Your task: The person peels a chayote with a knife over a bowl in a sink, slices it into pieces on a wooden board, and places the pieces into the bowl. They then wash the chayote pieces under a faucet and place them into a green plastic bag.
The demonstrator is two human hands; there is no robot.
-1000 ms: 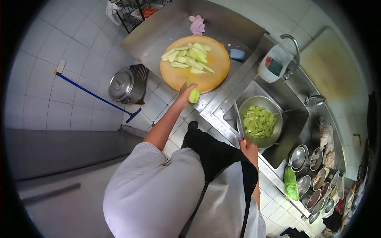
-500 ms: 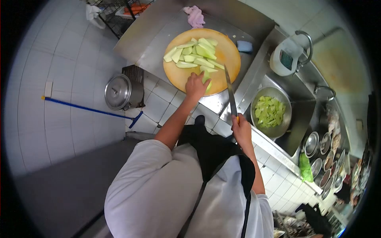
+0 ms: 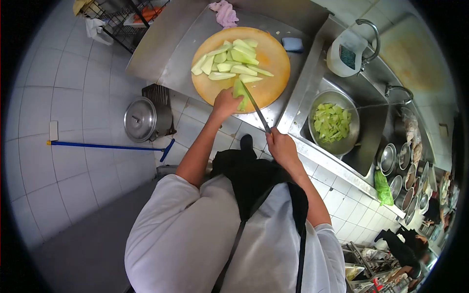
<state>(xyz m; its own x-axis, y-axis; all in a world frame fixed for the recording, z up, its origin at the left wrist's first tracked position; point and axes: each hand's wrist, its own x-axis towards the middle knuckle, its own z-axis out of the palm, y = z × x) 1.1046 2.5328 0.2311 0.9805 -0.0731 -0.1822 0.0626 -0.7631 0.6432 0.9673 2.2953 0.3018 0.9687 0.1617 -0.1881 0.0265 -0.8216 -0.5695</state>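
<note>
At the near edge of the round cutting board [image 3: 273,53], my left hand [image 3: 226,103] is closed on a pale green vegetable piece [image 3: 240,91]. My right hand [image 3: 282,148] grips the handle of a long kitchen knife [image 3: 257,109]. The blade slants up and left, and its tip end is right beside the held piece; whether it cuts in cannot be told. Beyond my left hand, several peeled green vegetable wedges [image 3: 229,60] lie heaped on the board.
A metal bowl of cut green pieces [image 3: 332,122] stands in the sink [image 3: 373,141]. A blue sponge [image 3: 292,45] and pink cloth [image 3: 224,13] lie around the board. On the floor are a lidded pot [image 3: 140,119] and a blue squeegee [image 3: 110,146]. A person [image 3: 405,249] is at lower right.
My right hand has moved left and the knife blade has swung over to the piece in my left hand. The view has shifted slightly, so the board appears further left and higher.
</note>
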